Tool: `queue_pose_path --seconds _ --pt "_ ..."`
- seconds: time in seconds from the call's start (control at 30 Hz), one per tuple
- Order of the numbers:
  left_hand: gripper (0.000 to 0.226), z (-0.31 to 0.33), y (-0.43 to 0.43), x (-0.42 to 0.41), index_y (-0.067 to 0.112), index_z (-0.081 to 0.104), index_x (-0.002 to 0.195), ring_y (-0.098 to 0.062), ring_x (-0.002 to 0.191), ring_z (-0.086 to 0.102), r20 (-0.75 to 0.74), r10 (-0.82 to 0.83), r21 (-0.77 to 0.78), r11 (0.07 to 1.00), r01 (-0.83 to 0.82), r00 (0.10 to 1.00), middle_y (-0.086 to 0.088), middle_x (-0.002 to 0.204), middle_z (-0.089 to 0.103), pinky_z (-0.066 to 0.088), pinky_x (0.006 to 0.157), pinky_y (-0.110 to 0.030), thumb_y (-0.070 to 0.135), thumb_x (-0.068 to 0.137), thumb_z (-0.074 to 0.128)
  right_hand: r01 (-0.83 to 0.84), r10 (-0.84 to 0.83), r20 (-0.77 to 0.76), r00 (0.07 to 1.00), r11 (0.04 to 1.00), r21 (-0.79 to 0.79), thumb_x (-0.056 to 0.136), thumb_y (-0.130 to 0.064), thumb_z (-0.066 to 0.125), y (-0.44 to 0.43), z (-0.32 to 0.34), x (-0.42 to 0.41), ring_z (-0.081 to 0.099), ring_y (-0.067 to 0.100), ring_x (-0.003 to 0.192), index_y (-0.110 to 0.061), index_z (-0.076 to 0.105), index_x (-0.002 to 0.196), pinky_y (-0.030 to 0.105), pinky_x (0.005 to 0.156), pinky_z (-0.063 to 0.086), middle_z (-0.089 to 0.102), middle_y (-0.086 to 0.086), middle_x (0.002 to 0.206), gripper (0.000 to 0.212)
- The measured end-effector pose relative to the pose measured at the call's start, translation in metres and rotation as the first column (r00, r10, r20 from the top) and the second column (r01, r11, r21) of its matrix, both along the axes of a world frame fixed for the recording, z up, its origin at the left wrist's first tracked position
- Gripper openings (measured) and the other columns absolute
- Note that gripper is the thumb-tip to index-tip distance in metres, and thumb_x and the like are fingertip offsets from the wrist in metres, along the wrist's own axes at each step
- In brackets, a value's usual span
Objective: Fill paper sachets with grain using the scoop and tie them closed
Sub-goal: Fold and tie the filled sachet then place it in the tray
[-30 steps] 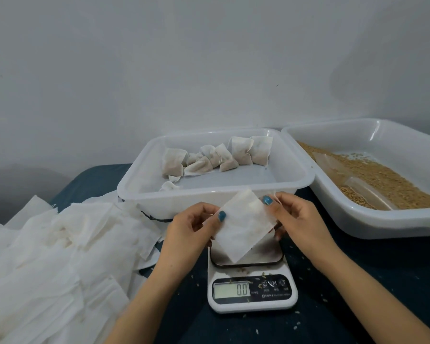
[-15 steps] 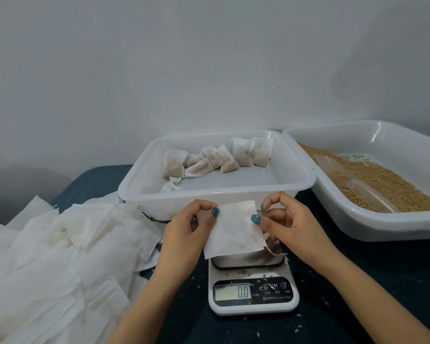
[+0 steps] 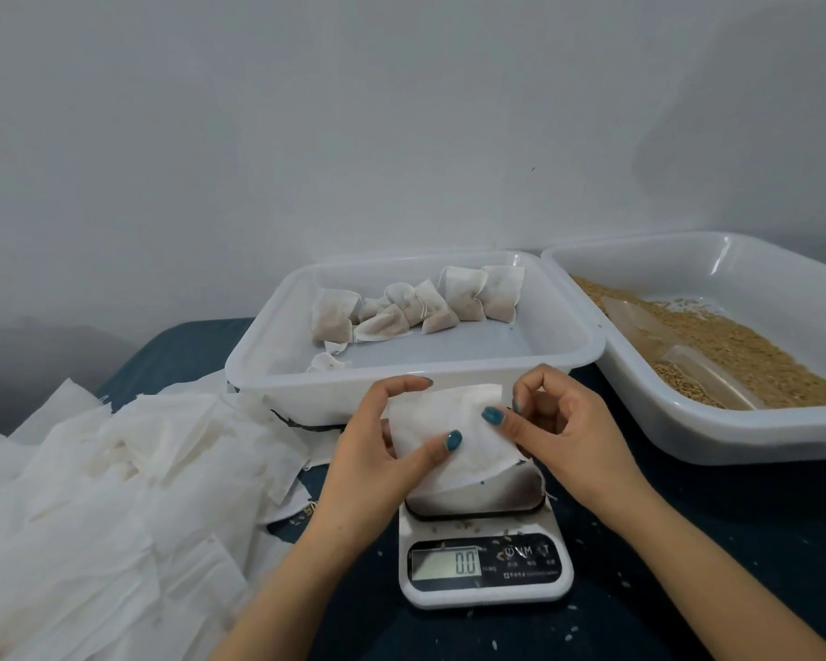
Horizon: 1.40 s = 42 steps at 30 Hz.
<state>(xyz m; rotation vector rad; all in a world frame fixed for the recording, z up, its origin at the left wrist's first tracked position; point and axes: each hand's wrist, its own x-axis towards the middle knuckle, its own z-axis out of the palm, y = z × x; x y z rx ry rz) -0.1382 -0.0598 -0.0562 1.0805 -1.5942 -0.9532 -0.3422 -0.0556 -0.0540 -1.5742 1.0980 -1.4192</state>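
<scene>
Teal tabletop [image 3: 735,508] sits against a plain grey wall [image 3: 354,136]

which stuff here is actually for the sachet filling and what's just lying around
In use: empty sachet, pinched by left hand and right hand; scoop lying in the grain; sachet pile; filled sachets in their tray.
Lying about: scale reading 0.0; stray grains on it.

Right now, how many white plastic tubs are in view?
2. The centre white plastic tub holds tied paper sachets; the right tub holds brown grain. None looks hidden.
</scene>
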Motion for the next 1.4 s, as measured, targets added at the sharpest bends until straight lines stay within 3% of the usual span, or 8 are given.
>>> queue_pose_path --seconds 0.23,0.4,0.6,0.77,0.9,1.0,1.17,1.4 --pt "0.020 -0.0016 -0.0018 -0.0008 0.037 0.068 0.102 -0.032 0.068 0.051 0.011 -0.032 -0.027 0.999 0.032 0.999 0.011 0.092 0.070 0.050 0.059 -0.040 0.035 0.084 0.077 -0.019 0.016 -0.065 0.998 0.999 -0.044 0.082 -0.032 0.069 0.0008 -0.0031 0.0018 0.061 0.009 0.061 -0.032 0.073 0.086 0.021 0.056 0.052 0.069 -0.006 0.075 0.006" --pt "0.008 -0.0030 -0.0041 0.0000 0.035 0.072 0.084 -0.025 0.082 0.062 0.016 0.025 -0.039 0.999 -0.024 1.000 0.015 0.093 0.073 0.053 0.072 -0.032 0.028 0.087 0.073 -0.005 0.004 -0.038 0.999 1.000 -0.027 0.083 -0.028 0.066 0.0001 -0.0036 0.0022 0.065 0.008 0.066 -0.031 0.072 0.086 0.020 0.057 0.053 0.071 -0.005 0.088 0.007" --pt "0.004 -0.0029 -0.0040 0.0000 0.034 0.068 0.084 -0.007 0.070 0.050 -0.043 0.017 -0.033 0.999 -0.019 0.999 0.016 0.089 0.069 0.046 0.063 -0.016 0.037 0.087 0.069 -0.020 0.020 -0.004 1.000 1.000 -0.019 0.086 -0.007 0.072 0.0002 -0.0041 0.0017 0.065 0.008 0.061 -0.025 0.067 0.083 0.018 0.055 0.051 0.069 -0.002 0.073 0.019" --pt "0.017 -0.0015 -0.0025 -0.0012 0.028 0.069 0.085 -0.021 0.074 0.055 -0.182 0.040 -0.002 0.999 -0.041 0.983 0.005 0.088 0.069 0.049 0.073 -0.039 0.045 0.084 0.071 0.003 -0.003 0.003 1.000 1.000 -0.010 0.085 -0.011 0.071 0.0000 -0.0044 -0.0002 0.070 0.016 0.066 -0.020 0.068 0.088 0.020 0.055 0.052 0.071 -0.001 0.080 0.009" --pt "0.019 0.0023 -0.0024 -0.0015 0.029 0.068 0.083 -0.025 0.092 0.070 -0.219 0.064 -0.001 0.998 -0.066 0.974 0.018 0.121 0.067 0.057 0.088 -0.048 0.047 0.080 0.068 0.021 -0.028 -0.149 0.988 0.999 -0.048 0.091 -0.006 0.066 0.0004 -0.0049 -0.0019 0.069 0.014 0.076 -0.025 0.072 0.095 0.023 0.060 0.055 0.072 -0.006 0.086 0.020" --pt "0.017 0.0013 -0.0015 -0.0024 0.024 0.067 0.085 -0.031 0.093 0.067 -0.208 0.073 -0.029 0.996 -0.081 0.975 0.009 0.111 0.071 0.053 0.086 -0.063 0.041 0.086 0.070 0.022 -0.058 -0.265 0.963 0.991 -0.135 0.096 -0.030 0.058 0.0029 -0.0046 -0.0017 0.065 0.017 0.085 -0.026 0.075 0.100 0.035 0.065 0.057 0.068 -0.011 0.094 0.018" --pt "0.008 0.0028 0.0003 -0.0051 0.025 0.069 0.083 -0.017 0.084 0.068 -0.306 0.032 -0.041 0.998 -0.047 0.951 0.008 0.100 0.072 0.060 0.067 -0.034 0.033 0.084 0.067 0.087 -0.152 -0.377 0.914 0.979 -0.185 0.090 -0.075 0.033 0.0059 -0.0030 -0.0005 0.060 0.014 0.082 -0.035 0.071 0.089 0.040 0.065 0.052 0.058 -0.014 0.093 0.055" --pt "0.009 -0.0006 0.0000 -0.0038 0.028 0.067 0.089 -0.019 0.076 0.058 -0.156 0.097 -0.118 0.986 -0.116 0.983 0.001 0.089 0.067 0.057 0.073 -0.043 0.037 0.087 0.066 0.062 -0.115 -0.302 0.946 0.982 -0.179 0.088 -0.054 0.058 0.0081 0.0018 0.0047 0.062 0.011 0.086 -0.032 0.068 0.098 0.018 0.062 0.049 0.063 -0.016 0.096 0.027"
